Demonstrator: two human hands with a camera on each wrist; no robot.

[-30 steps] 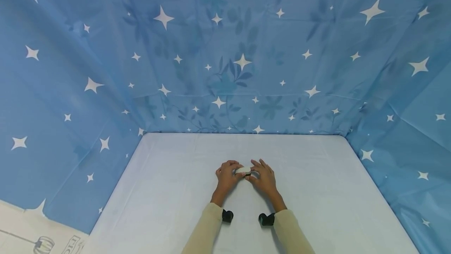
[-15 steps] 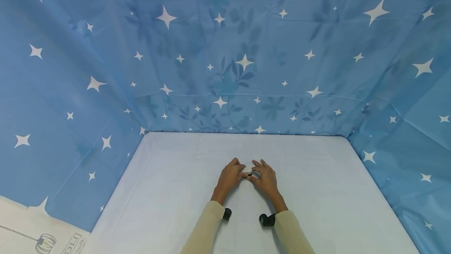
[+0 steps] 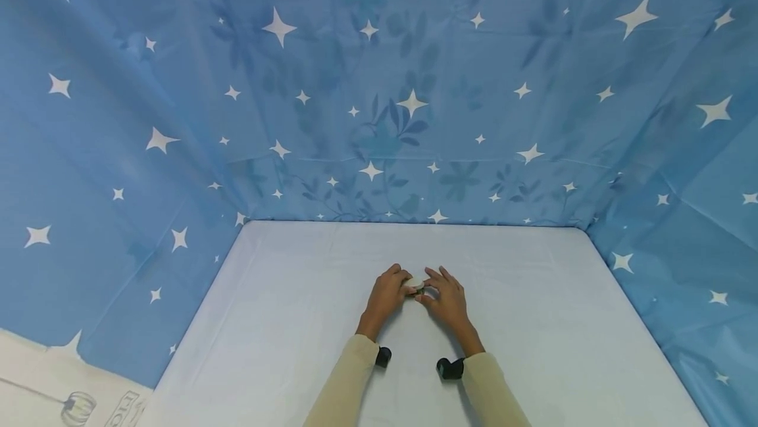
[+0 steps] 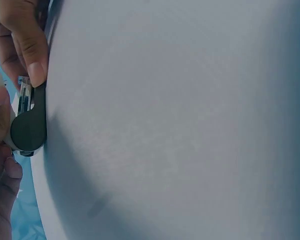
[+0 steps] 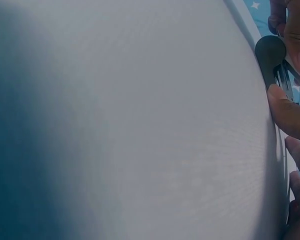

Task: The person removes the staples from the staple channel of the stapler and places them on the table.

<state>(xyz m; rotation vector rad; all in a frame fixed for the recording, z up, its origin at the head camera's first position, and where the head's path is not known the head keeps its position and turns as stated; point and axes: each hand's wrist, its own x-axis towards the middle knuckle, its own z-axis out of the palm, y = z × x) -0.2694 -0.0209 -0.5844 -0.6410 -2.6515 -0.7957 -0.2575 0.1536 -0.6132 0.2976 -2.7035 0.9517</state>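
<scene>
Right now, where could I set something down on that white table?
Bare table: left of the left hand, right of the right hand, and beyond both, up to the blue curtain. Crowded: between the hands, at the stapler-like device.

Head camera: looked forward and down from above, well back, across bench (image 3: 284, 335), hands (image 3: 385, 299) and starred blue curtain (image 3: 331, 98). Left wrist camera (image 3: 383, 357): sat close over the bench, frame turned sideways, stapler (image 4: 31, 129) at left edge. Right wrist camera (image 3: 451, 368): equally close, turned oppositely, stapler at right. Both wrist views shared the stapler.
</scene>
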